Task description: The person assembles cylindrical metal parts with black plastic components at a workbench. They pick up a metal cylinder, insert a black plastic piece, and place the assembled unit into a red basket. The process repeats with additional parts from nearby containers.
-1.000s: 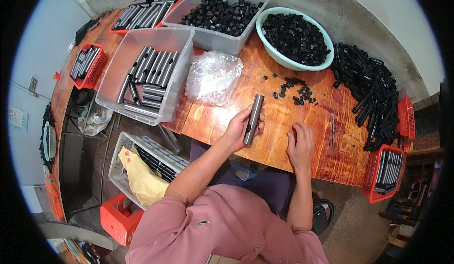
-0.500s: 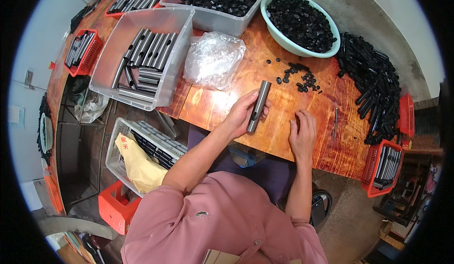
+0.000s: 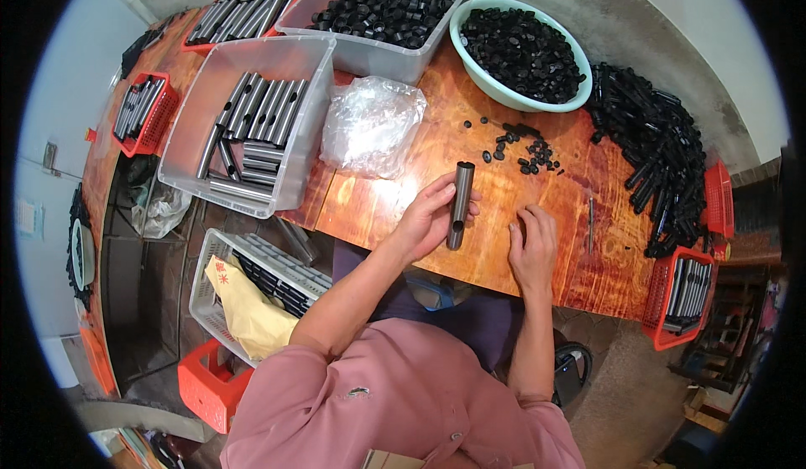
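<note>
Left hand point(image 3: 424, 221) wrapped around dark metal tube point(image 3: 458, 204), fingers curled on its middle, tube held roughly upright just above wooden surface point(image 3: 378, 204), open end visible at top. Right hand point(image 3: 533, 246) palm-down on surface just right of tube, fingers bent under; closed loosely, cannot tell if anything small under fingertips. Scatter of small black caps point(image 3: 525, 146) on surface beyond both hands, near tube top but apart from it. Crumpled clear plastic bag point(image 3: 369, 125) left of caps, touching clear bin. Clear bin of steel tubes point(image 3: 252, 125) at left, tubes lying side by side inside. Second clear bin of black caps point(image 3: 382, 11) at far edge, next to pale green bowl point(image 3: 516, 45) heaped with more black caps. Pile of black capped tubes point(image 3: 659, 154) at right end of surface, running down toward red basket point(image 3: 684, 293) holding grey tubes. Thin metal rod point(image 3: 591, 221) flat on surface between right hand and pile. More red trays of tubes at far left point(image 3: 138, 112) and far top point(image 3: 248, 7). White crate point(image 3: 252, 288) with yellow bag below surface edge, small red crate point(image 3: 210, 381) on floor beside it. Pink sleeve point(image 3: 395, 410) in lower middle.
</note>
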